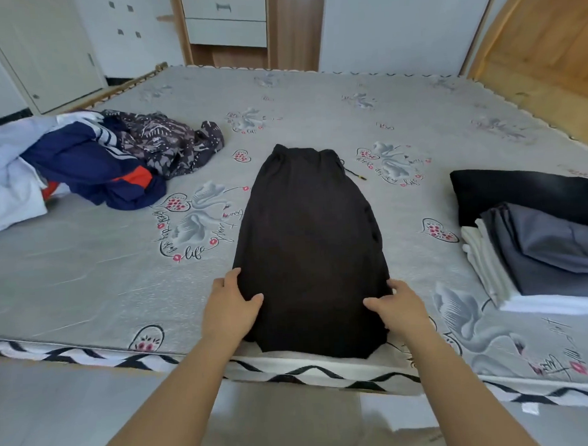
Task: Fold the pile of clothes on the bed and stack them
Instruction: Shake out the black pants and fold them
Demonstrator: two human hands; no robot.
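Observation:
A pair of black trousers (308, 242) lies folded lengthwise on the bed (87, 270), waistband at the far end, a drawstring trailing to its right. My left hand (230, 306) grips the trousers' near left edge, thumb on top. My right hand (399, 307) grips the near right edge the same way. A loose pile of unfolded clothes (94, 163), navy, patterned and white, lies at the far left. At the right edge stands a stack of folded clothes (533, 241): black, grey and white pieces.
The bed's near edge (291, 369) with a zigzag trim runs just below my hands. A wardrobe with drawers (225, 25) stands beyond the bed, a wooden door (546, 40) at the far right. Grey floor (76, 414) lies beneath me.

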